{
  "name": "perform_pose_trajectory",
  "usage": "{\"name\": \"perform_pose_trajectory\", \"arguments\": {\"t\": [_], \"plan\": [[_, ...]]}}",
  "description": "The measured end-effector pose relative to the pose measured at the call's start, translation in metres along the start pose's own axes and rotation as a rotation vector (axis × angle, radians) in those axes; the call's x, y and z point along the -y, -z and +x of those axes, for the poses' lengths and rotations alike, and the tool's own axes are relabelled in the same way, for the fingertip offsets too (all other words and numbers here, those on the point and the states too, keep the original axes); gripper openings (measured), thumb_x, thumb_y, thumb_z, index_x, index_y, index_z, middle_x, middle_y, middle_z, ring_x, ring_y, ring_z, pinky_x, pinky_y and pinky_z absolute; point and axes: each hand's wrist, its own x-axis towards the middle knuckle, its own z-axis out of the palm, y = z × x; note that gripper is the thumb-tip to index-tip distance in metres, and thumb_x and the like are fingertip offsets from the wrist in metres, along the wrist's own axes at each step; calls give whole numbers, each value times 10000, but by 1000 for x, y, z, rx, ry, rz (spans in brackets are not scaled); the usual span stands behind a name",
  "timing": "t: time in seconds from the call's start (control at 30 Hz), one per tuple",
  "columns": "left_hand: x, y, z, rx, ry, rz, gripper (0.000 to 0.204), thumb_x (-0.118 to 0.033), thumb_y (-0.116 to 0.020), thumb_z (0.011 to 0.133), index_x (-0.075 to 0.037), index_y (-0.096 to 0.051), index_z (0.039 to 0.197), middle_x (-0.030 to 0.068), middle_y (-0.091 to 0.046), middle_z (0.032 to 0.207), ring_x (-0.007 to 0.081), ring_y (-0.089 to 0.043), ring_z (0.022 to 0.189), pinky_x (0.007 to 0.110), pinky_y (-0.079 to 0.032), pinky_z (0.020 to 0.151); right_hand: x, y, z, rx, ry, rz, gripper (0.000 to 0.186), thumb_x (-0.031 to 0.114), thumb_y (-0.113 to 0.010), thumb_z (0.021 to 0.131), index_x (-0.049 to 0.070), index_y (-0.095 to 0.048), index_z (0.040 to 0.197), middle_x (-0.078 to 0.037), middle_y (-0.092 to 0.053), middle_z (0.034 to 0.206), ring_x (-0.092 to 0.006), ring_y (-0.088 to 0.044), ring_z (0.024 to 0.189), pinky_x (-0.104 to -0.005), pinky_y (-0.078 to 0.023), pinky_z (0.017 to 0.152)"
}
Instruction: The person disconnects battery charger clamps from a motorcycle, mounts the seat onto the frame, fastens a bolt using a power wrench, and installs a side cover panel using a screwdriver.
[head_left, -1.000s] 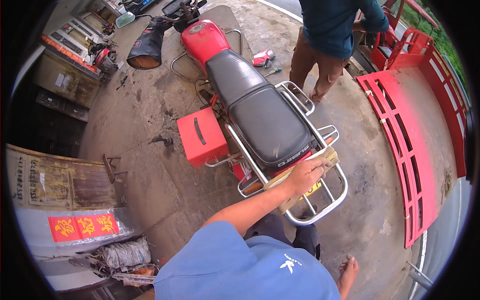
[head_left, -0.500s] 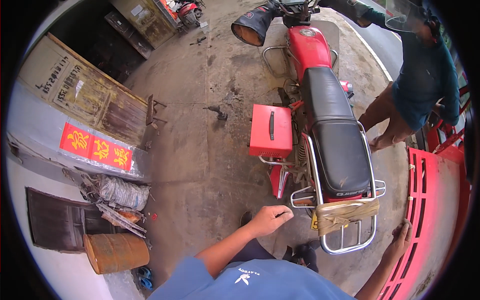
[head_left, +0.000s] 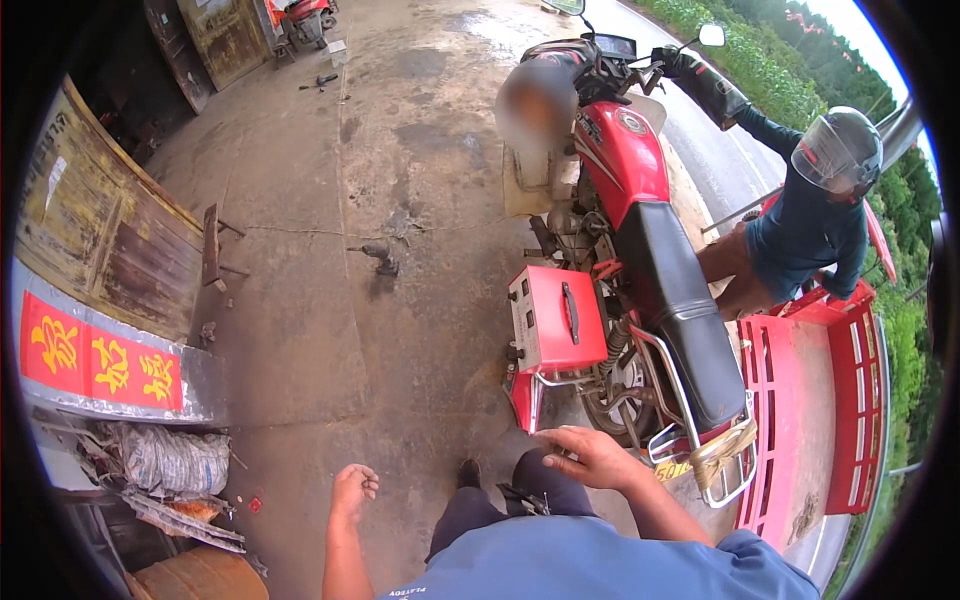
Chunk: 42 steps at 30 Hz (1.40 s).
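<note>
My left hand [head_left: 353, 492] hangs low over the concrete, its fingers loosely curled and nothing seen in it. In front of my thighs, my right hand [head_left: 592, 458] holds nothing and has its fingers stretched out, left of the rear rack. The red motorcycle [head_left: 638, 165] stands ahead to the right with a long black seat [head_left: 665, 265]. Brown strapping [head_left: 724, 452] is wrapped around its chrome rear rack [head_left: 742, 482]. A red metal box [head_left: 563, 318] with a black handle and a front panel sits at its left side. Neither hand visibly touches the motorcycle.
A helmeted person [head_left: 810, 235] stands at its far side, one arm reaching to the handlebar. Behind is a red slatted cargo bed [head_left: 790, 420]. A drill-like tool [head_left: 378, 260] lies on the floor; a wooden stool [head_left: 215, 250] and rusty barrel [head_left: 200, 575] are left.
My view has shifted, showing the box's front panel and more road. My right hand has left the red slatted side and come before my thighs; my left hand has moved left, away from the rack.
</note>
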Motion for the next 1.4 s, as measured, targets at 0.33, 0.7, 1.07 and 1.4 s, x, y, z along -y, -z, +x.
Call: {"name": "perform_pose_trajectory", "arguments": {"t": [0.33, 0.7, 1.07, 1.4], "plan": [[-132, -14, 147, 147, 137, -79, 174, -9, -491, 878, -14, -646, 955, 76, -641, 825, 167, -603, 695, 288, -486, 575, -71, -58, 274, 94, -173, 266, 343, 250, -675, 996, 39, -659, 1266, -174, -702, 1065, -332, -706, 964, -404, -566, 845], [-290, 26, 478, -28, 281, 95, 171, -94, -511, 955, -26, -666, 979, 9, -575, 716, 102, -517, 597, 252, -393, 480, -339, -228, 808, 125, -144, -192, 822, 214, -824, 758, 92, -463, 1486, -208, -483, 1476, -411, -526, 1293, -483, -501, 1040], [-294, -13, 975, -111, 298, 40, 493, -584, -642, 986, -103, -618, 1090, -43, -460, 653, 103, -442, 557, 277, -327, 481, -474, -372, 998, -70, -323, -308, 442, 149, -793, 743, 119, -621, 1150, -129, -678, 1065, -346, -654, 1065, -497, -476, 879], [-272, -24, 1030, -79, 373, 194, 514, -579, -626, 995, -198, -457, 694, -67, -389, 522, 87, -364, 408, 271, -236, 359, -461, -427, 961, -283, -422, -224, 534, 126, -732, 803, 117, -599, 1320, -127, -654, 1114, -321, -617, 1100, -462, -468, 878]]}}
